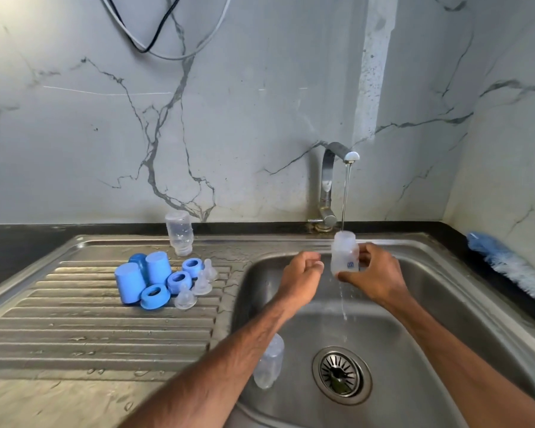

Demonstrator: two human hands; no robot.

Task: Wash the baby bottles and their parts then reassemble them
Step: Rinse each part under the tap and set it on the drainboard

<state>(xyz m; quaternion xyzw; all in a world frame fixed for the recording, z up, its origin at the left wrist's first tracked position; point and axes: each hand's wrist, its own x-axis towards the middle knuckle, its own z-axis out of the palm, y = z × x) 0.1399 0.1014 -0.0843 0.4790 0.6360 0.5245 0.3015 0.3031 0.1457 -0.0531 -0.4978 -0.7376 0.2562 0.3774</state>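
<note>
My right hand [372, 274] grips a clear baby bottle [344, 253] over the sink basin [430, 304], and tap water runs onto its top and drips off below. My left hand [301, 271] hovers just left of that bottle with loosely curled fingers and holds nothing. A second clear bottle [268, 362] lies in the basin, partly hidden by my left forearm. A third bottle [179, 232] stands upside down at the back of the drainboard [74, 329]. Blue caps [129, 282], blue collar rings [155, 296] and clear teats [185, 299] sit grouped on the drainboard.
The steel tap [329, 186] stands behind the basin with water running. A drain strainer [340, 373] sits in the basin floor. A blue and white bottle brush [507, 264] lies on the dark counter at the right. Cables hang on the marble wall above.
</note>
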